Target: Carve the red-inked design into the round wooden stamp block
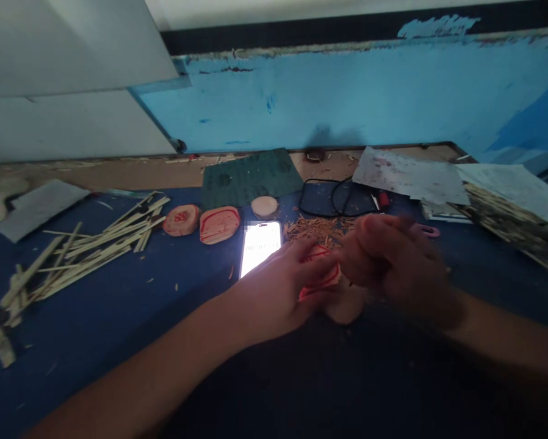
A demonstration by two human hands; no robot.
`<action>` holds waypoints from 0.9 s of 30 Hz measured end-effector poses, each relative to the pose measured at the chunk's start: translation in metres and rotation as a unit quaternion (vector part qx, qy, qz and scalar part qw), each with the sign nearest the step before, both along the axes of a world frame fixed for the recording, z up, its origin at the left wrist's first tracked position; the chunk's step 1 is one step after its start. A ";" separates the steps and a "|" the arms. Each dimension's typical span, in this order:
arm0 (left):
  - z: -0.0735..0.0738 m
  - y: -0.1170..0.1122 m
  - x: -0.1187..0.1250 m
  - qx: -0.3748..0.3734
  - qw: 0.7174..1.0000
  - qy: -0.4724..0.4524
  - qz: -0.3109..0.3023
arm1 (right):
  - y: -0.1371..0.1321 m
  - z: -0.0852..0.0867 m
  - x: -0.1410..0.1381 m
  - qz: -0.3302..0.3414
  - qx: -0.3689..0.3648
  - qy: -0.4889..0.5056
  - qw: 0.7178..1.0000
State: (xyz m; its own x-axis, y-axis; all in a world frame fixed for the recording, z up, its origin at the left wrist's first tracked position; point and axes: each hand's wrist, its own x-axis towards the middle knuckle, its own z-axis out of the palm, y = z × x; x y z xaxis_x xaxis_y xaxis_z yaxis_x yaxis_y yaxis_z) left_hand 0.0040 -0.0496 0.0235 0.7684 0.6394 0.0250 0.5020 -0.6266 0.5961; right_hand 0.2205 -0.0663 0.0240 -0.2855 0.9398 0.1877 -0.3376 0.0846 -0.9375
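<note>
Bench (237, 390), blue-topped, dark at the near edge; pale piece (346, 309), beside the left hand's fingers, partly hidden.

Left hand (278, 283): fingers spread and curled about the block (320, 256), gripping it just right of the phone (259, 244); the block is wooden and red-marked, largely covered by the fingers.

Right hand (404, 262): curled and blurred, close beside the block; whether it grips a tool, cannot tell.

Step in hand, by judgement: shaping or trimming the block, as the shavings (317, 228) just beyond suggest; another cut would call for a steady left hand, its fingertips clear of any edge, and a short, controlled stroke from the right.

Farther: two red-marked pieces (219, 224) and a pale disc (265, 207), left of the shavings; sticks (104, 238), heaped at left; black cable (333, 213), looped; green sheet (251, 177), flat; blue wall (301, 97), behind all.
</note>
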 end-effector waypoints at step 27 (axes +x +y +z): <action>-0.006 -0.002 0.005 -0.013 1.000 -0.016 0.013 | -0.017 -0.021 -0.015 -0.051 0.052 -0.068 0.995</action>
State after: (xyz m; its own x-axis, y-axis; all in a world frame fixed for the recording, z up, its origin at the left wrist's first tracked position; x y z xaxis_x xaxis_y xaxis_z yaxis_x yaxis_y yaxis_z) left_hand 0.0088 -0.0519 0.0179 0.7501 0.6605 0.0324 0.4991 -0.5975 0.6277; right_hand 0.2051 -0.0832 0.0032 -0.2189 0.9428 0.2514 -0.1921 0.2110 -0.9584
